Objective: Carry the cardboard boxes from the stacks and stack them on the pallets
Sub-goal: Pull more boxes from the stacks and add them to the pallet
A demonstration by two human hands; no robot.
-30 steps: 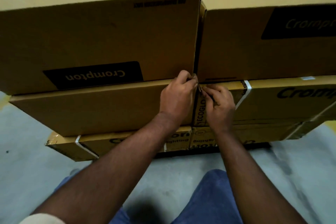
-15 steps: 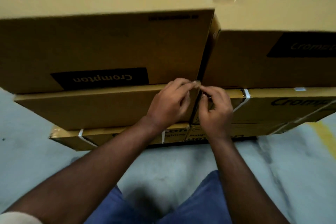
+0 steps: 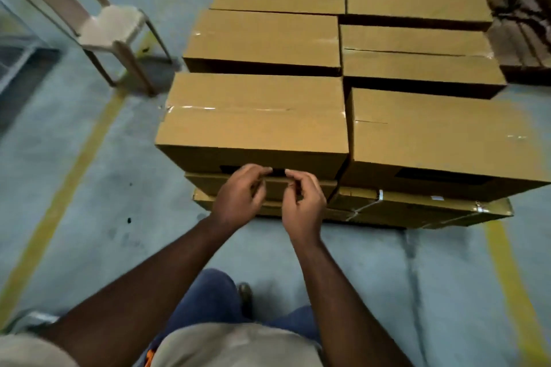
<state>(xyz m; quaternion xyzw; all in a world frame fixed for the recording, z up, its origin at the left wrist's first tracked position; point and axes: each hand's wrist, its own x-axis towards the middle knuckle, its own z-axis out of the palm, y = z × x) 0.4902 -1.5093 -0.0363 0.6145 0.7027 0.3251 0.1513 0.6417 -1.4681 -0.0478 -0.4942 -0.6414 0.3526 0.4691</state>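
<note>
Near left box (image 3: pixel 253 116) directly ahead of both hands, on the top layer of the stacked cardboard boxes; long axis running left to right across the view, front face turned toward the person; second near box (image 3: pixel 441 140) just beside it on the right, touching or nearly so along the short ends; four more boxes behind in two rows. Left hand (image 3: pixel 238 198) and right hand (image 3: pixel 302 205) raised close together in front of that front face, low near its bottom edge, fingers curled, fingertips of each turned toward the other with a small gap between; possibly pinching something tiny, cannot tell what, or whether anything at all; cannot tell either whether fingertips touch the cardboard. Both hands about equally near the box, left slightly closer to its middle; reaching either short end probably calls for spreading apart along the long axis. Chair (image 3: pixel 116 30) off to the left on the floor, well apart from the stack.
</note>
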